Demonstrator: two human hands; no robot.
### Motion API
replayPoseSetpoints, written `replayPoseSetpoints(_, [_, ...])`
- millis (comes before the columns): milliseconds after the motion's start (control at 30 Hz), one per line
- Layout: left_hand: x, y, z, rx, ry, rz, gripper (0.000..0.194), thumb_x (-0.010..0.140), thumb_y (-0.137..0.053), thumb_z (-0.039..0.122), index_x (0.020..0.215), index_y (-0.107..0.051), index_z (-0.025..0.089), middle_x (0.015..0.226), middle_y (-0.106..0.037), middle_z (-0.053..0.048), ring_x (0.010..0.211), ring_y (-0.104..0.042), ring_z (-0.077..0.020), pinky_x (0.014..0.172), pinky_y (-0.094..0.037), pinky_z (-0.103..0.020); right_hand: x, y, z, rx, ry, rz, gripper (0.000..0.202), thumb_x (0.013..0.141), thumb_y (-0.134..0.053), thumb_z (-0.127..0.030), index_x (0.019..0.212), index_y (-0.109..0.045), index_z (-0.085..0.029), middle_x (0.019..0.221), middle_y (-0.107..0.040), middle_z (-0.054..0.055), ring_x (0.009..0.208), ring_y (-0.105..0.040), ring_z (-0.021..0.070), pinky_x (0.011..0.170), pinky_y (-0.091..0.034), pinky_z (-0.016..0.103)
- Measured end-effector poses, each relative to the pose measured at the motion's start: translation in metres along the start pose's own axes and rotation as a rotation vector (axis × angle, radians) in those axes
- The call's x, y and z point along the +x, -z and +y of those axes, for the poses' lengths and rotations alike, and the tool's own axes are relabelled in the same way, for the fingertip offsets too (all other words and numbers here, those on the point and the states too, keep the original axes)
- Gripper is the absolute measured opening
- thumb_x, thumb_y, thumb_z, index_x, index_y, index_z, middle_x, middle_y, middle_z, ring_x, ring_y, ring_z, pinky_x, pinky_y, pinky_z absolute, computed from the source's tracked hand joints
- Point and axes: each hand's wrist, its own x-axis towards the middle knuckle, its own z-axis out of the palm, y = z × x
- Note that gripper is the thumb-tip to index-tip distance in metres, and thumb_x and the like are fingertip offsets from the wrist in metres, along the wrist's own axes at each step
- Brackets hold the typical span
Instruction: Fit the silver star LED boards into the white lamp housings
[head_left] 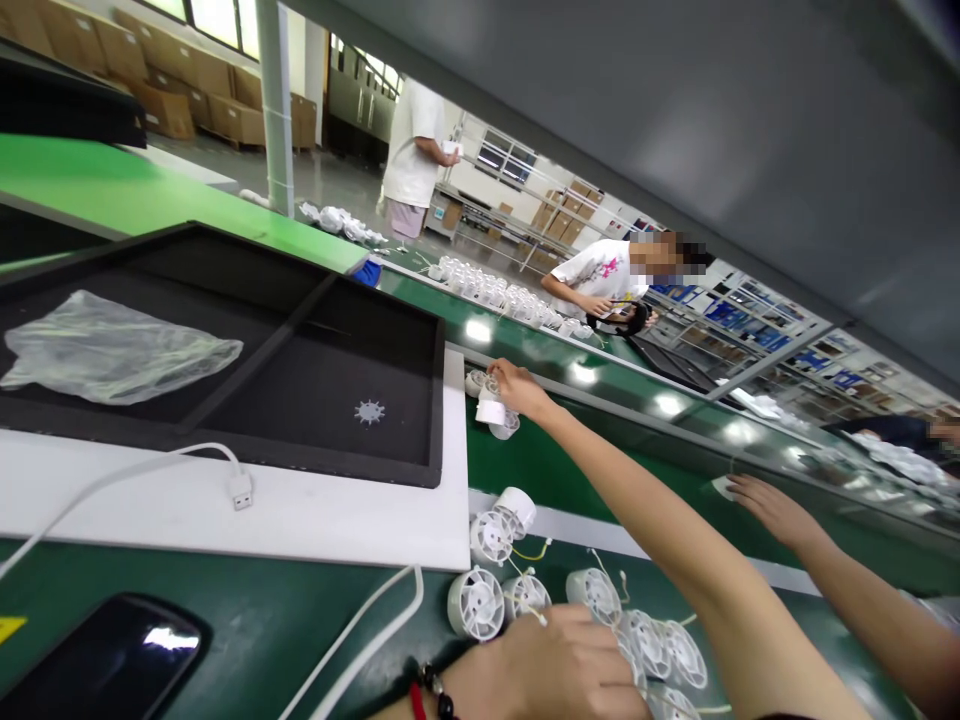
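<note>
My left hand point(555, 665), with a beaded bracelet at the wrist, lies curled over a cluster of small white fans point(480, 600) at the near edge of the green belt; its fingers close on one fan with a thin wire. My right hand point(517, 388) reaches far forward across the belt and grips a small white fan part point(491, 411), with two more fans beside it. Another person's hand point(772, 510) comes in from the right and presses flat on the belt next to a white piece.
A black divided tray point(390, 455) on a white board holds a crumpled plastic bag point(112, 345) and a small white impeller point(369, 411). A white USB cable point(240, 490) and a dark phone point(112, 660) lie near me. Two people work beyond the belt, by rows of white fans point(495, 292).
</note>
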Motion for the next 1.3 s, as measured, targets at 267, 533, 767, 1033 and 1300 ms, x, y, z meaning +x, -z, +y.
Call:
replayPoseSetpoints(267, [0.0,0.0,-0.001,-0.087,-0.025,0.07,0.026,0.096,-0.069,0.032,0.073,-0.061,0.021,0.062,-0.06,0.005,0.061,-0.055,-0.0138,0.06,-0.04,-0.033,-0.073,0.062,0.024,-0.014,-0.004,0.156,0.027,0.114,-0.048,-0.029,0.131,-0.066,-0.018,0.116,-0.075,0.01,0.103,-0.073,0.0263,0.098,-0.055,0.044])
replayPoseSetpoints(533, [-0.004,0.014,-0.003,-0.193,-0.009,0.096,0.018,0.102,-0.067,0.023,0.085,-0.062,0.017,0.078,-0.061,0.003,0.071,-0.06,-0.0152,0.069,-0.052,-0.029,-0.208,0.108,0.077,-0.088,-0.227,0.215,0.034,0.114,-0.037,-0.029,0.132,-0.065,-0.02,0.111,-0.077,0.012,0.099,-0.072,0.0317,0.093,-0.049,0.04])
replayPoseSetpoints(767, [-0.003,0.02,-0.003,-0.232,-0.015,0.125,0.017,0.104,-0.066,0.02,0.088,-0.062,0.017,0.08,-0.063,0.003,0.071,-0.061,-0.0145,0.068,-0.054,-0.029,-0.3,0.076,0.124,-0.111,-0.476,0.242,0.031,0.108,-0.067,-0.041,0.128,-0.068,-0.017,0.117,-0.073,0.007,0.1,-0.073,0.0228,0.092,-0.061,0.043])
replayPoseSetpoints(1033, [0.0,0.025,-0.004,-0.249,-0.017,0.127,0.019,0.105,-0.061,0.017,0.086,-0.061,0.017,0.077,-0.061,0.003,0.069,-0.059,-0.0145,0.065,-0.05,-0.027,-0.368,0.031,0.123,-0.068,-0.522,0.179,0.031,0.109,-0.066,-0.039,0.13,-0.068,-0.016,0.115,-0.074,0.007,0.097,-0.074,0.0217,0.09,-0.064,0.043])
replayPoseSetpoints(1300, [0.001,0.025,-0.005,-0.253,-0.025,0.14,0.018,0.106,-0.06,0.018,0.088,-0.061,0.017,0.078,-0.06,0.003,0.068,-0.059,-0.0142,0.063,-0.05,-0.026,-0.402,0.027,0.121,-0.088,-0.512,0.164,0.052,0.109,-0.047,-0.033,0.159,-0.044,-0.02,0.148,-0.062,0.02,0.106,-0.075,0.029,0.102,-0.058,0.051])
